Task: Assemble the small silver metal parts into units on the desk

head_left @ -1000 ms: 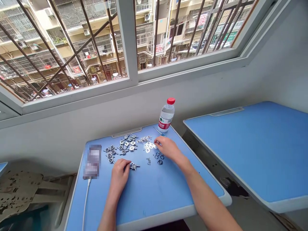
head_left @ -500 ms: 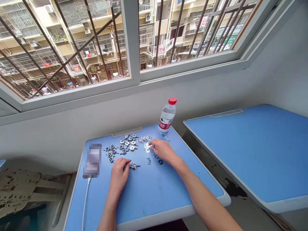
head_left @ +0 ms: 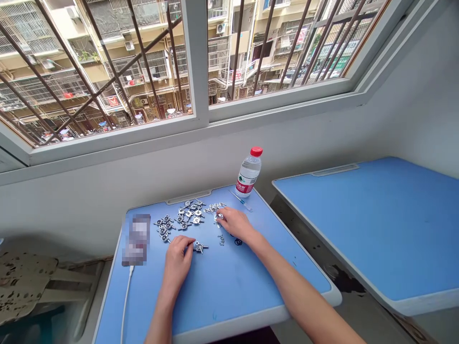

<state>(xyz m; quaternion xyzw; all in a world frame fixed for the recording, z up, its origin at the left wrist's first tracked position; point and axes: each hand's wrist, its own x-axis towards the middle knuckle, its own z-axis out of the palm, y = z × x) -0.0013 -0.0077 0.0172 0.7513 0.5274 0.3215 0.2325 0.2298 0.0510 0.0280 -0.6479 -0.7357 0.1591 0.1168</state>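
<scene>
The left hand [head_left: 177, 265] lies narrowly cupped beside a metal fitting [head_left: 200, 247], and the right hand [head_left: 237, 225] curls low over small silver parts [head_left: 218, 217], any grip hidden, a close approach suiting such tiny pieces.

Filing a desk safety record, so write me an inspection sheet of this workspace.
Surface: blue desk, small parts lying on it.
Job's things: cluster of small metal fittings, lone fitting, tiny screws, black rubber ring.
Clutter: water bottle with red cap, small screwdriver, blurred-out flat object.
Hands: left hand beside the lone fitting; right hand at the cluster's right end, any hold hidden.
Cables: white cable runs from the blurred-out flat object toward the desk's near edge.
Surroundings: second blue desk, barred window.
</scene>
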